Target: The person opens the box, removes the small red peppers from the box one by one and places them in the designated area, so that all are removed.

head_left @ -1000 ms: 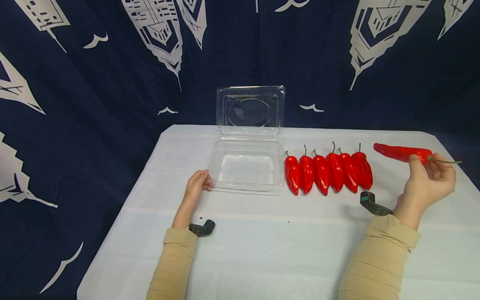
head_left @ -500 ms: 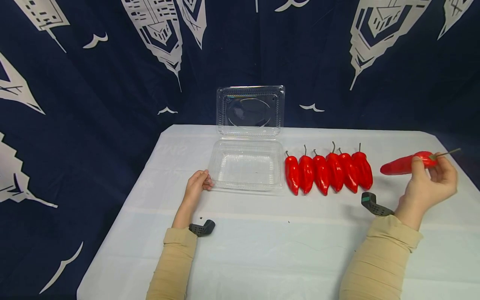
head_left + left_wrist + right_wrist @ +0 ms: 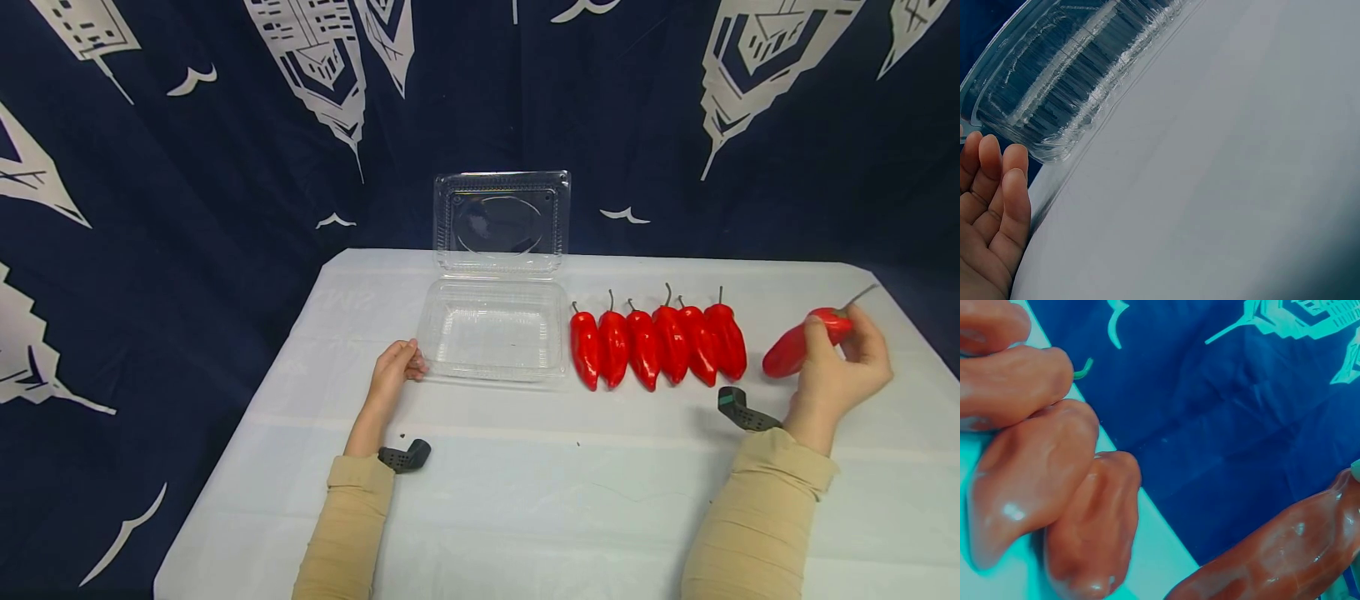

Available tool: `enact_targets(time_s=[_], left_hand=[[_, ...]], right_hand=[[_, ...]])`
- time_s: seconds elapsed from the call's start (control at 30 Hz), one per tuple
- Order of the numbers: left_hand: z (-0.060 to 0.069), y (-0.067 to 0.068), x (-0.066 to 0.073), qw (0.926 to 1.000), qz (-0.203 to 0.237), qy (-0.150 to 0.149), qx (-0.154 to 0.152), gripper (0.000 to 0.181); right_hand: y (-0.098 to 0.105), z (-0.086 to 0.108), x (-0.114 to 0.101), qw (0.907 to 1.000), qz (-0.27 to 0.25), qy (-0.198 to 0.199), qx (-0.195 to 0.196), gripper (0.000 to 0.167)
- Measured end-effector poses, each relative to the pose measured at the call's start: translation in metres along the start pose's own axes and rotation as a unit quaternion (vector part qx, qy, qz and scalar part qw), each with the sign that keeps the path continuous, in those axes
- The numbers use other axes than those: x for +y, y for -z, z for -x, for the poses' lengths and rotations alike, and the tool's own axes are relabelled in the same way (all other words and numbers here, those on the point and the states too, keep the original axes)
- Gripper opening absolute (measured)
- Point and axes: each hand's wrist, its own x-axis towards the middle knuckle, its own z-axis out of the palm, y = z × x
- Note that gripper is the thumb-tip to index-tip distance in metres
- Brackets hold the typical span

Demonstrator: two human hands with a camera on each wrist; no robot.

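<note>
A clear plastic clamshell container (image 3: 491, 333) lies on the table with its lid (image 3: 501, 221) raised at the back. At its near left corner my left hand (image 3: 393, 367) pinches the rim; in the left wrist view the fingers (image 3: 1015, 200) sit against the corner, thumb mostly hidden. Farther right, my right hand (image 3: 843, 371) holds a long red pepper (image 3: 787, 352) between thumb and fingers near its stem end, the tip slanting down left. That held pepper (image 3: 1279, 556) also fills the lower right of the right wrist view, where the hand is hardly visible.
Several red peppers (image 3: 643, 350) lie side by side in a row right of the container, stems pointing away. A white cloth covers the table (image 3: 570, 500). Behind it hangs a dark blue curtain (image 3: 525, 100) with white building prints.
The pepper in my right hand has swung from nearly level to slanting, tip lower and stem higher. The right hand has shifted slightly left. My left hand and the container have stayed put.
</note>
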Motion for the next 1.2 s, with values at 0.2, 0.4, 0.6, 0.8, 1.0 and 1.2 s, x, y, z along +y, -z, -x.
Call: enact_targets(time_s=[0.2, 0.4, 0.6, 0.8, 1.0, 1.2], left_hand=[[0.000, 0.001, -0.001, 1.0000, -0.002, -0.001, 0.000, 0.023], [0.000, 0.000, -0.001, 1.0000, 0.000, 0.001, 0.000, 0.023], [0.001, 0.000, 0.000, 1.0000, -0.002, 0.000, -0.001, 0.024], [0.001, 0.000, 0.000, 1.0000, -0.005, -0.001, 0.000, 0.025], [0.001, 0.000, 0.000, 1.0000, -0.002, 0.001, 0.004, 0.024], [0.001, 0.000, -0.001, 1.0000, 0.003, -0.001, 0.000, 0.023]], right_hand=[[0.000, -0.009, 0.013, 0.9999, 0.012, 0.001, -0.001, 0.044], [0.000, -0.011, 0.018, 0.9996, 0.025, -0.004, -0.007, 0.048], [0.000, -0.011, 0.021, 0.9991, 0.035, -0.006, -0.022, 0.054], [-0.002, -0.013, 0.028, 0.9982, 0.050, -0.004, -0.031, 0.055], [-0.002, -0.017, 0.035, 0.9964, 0.077, -0.001, -0.035, 0.054], [-0.002, -0.020, 0.042, 0.9929, 0.110, -0.017, -0.041, 0.056]])
